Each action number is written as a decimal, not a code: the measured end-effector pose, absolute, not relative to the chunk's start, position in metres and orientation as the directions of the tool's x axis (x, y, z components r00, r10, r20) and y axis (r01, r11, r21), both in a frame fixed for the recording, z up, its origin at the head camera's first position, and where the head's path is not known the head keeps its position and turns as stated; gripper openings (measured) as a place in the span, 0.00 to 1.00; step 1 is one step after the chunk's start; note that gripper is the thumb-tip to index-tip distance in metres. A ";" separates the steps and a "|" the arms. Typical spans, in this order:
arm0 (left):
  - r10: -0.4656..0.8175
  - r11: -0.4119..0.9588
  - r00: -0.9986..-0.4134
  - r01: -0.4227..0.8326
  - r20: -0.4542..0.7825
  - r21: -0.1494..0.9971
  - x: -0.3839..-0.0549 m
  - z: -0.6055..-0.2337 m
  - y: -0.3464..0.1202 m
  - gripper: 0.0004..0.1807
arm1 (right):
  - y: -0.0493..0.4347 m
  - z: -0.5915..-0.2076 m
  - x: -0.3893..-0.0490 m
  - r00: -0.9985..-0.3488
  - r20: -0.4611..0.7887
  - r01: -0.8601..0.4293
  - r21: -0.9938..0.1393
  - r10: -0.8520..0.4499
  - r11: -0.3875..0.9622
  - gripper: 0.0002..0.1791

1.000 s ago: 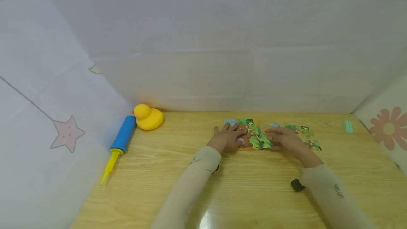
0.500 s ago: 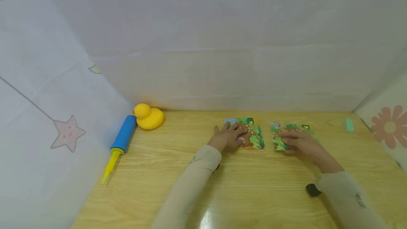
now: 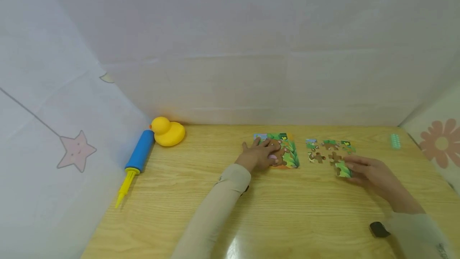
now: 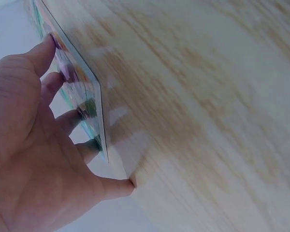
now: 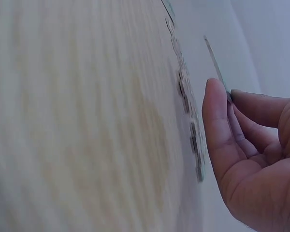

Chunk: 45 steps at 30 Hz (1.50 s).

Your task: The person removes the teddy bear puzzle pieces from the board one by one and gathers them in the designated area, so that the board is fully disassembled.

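My left hand rests with spread fingers on a colourful puzzle board showing a brown animal among green leaves. In the left wrist view the fingertips touch the board's surface, and the thumb or outer finger meets the table beside it. To the right, my right hand pinches a green puzzle piece by its edge, and the right wrist view shows this piece edge-on, held above the table. Several loose puzzle pieces lie just left of and behind that hand.
A yellow rubber duck and a blue hand pump with a yellow nozzle sit at the table's left. A small pale green object lies near the right edge. White fabric walls enclose the table.
My right hand has moved from the board's right edge across to the right, carrying the green puzzle piece over the loose pieces and then toward the front. My left hand stays on the board.
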<state>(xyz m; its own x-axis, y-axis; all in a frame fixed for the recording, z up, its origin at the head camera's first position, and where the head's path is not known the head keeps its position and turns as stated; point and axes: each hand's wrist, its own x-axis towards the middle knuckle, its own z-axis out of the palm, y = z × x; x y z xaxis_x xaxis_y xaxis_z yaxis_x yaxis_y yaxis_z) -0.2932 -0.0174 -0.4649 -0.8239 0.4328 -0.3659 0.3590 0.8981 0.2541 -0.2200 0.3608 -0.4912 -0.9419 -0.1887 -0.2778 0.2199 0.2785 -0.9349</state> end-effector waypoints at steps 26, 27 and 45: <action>0.433 0.900 -0.821 0.367 -0.373 0.237 -0.299 -0.466 -0.017 0.34 | 0.406 -0.497 -0.199 -0.937 -0.338 0.300 -0.911 -0.094 0.283 0.19; 0.432 0.900 -0.820 0.366 -0.376 0.236 -0.298 -0.466 -0.016 0.34 | 0.406 -0.496 -0.199 -0.939 -0.337 0.297 -0.899 -0.075 0.323 0.22; 0.423 0.906 -0.812 0.361 -0.403 0.222 -0.297 -0.464 -0.016 0.36 | 0.411 -0.484 -0.200 -0.962 -0.269 0.192 -0.799 -0.053 0.570 0.40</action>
<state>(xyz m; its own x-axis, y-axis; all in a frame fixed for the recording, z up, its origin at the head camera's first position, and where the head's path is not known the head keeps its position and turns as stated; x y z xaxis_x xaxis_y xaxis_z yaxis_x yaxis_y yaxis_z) -0.2969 -0.0158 -0.4645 -0.8119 0.4227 -0.4027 0.3611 0.9056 0.2224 -0.1999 0.4107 -0.4845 -0.9617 -0.0533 -0.2688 0.1918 0.5700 -0.7990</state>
